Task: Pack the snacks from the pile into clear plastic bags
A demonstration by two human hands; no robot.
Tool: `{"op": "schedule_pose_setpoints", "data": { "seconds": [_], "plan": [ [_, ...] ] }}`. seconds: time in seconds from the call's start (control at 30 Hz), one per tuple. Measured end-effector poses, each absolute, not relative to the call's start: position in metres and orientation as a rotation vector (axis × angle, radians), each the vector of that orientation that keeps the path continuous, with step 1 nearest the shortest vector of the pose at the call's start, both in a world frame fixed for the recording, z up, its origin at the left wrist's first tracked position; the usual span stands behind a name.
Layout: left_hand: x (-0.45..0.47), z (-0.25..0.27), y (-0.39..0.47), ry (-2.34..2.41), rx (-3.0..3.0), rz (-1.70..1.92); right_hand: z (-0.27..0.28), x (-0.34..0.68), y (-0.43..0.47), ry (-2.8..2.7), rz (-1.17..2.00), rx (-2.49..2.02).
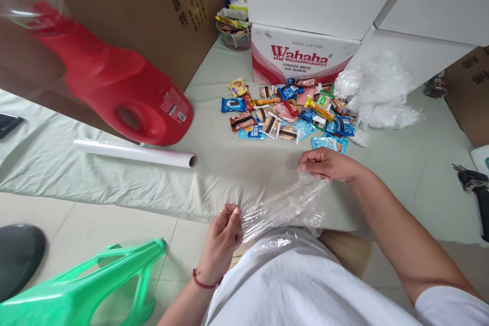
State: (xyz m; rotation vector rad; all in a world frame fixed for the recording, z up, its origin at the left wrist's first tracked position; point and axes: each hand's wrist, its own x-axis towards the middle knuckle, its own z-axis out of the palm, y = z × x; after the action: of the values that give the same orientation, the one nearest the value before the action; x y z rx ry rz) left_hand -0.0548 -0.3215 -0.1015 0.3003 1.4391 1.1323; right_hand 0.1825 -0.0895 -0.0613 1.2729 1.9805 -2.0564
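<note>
A sheet of clear plastic film (282,209) is stretched slantwise between my two hands, over the table's front edge. My left hand (225,229), with a ring and a red wrist cord, is closed on its lower left end. Higher up and to the right, my right hand (324,164) pinches the other end. Just beyond my right hand lies a heap of small wrapped snacks (286,109) in many colours. Crumpled clear plastic (378,91) is piled beside the snacks on the right.
A white roll (137,154) lies on the cloth-covered table (214,183) at left, by a large red jug (126,81). A Wahaha carton (305,56) stands behind the snacks, near a snack-filled basket (235,35). Black-handled scissors (476,186) sit far right. A green stool (84,280) stands on the floor.
</note>
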Motion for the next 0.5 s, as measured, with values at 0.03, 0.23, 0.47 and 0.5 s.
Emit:
{"op": "schedule_pose_setpoints", "data": {
  "seconds": [0.03, 0.23, 0.47, 0.5],
  "plan": [
    [-0.053, -0.104, -0.322, 1.458, 0.288, 1.145, -0.063, 0.180, -0.087, 1.993, -2.033, 1.265],
    [-0.060, -0.123, -0.333, 2.086, 0.512, 1.266, -0.098, 0.128, -0.071, 2.310, -1.716, 1.525],
    [-0.066, -0.086, -0.317, 2.371, 1.893, 1.421, -0.093, 0.088, -0.079, 2.585, -1.321, 1.517],
    [-0.060, -0.079, -0.311, 2.164, 2.058, 1.424, -0.091, 0.085, -0.081, 2.600, -1.252, 1.528]
  ]
}}
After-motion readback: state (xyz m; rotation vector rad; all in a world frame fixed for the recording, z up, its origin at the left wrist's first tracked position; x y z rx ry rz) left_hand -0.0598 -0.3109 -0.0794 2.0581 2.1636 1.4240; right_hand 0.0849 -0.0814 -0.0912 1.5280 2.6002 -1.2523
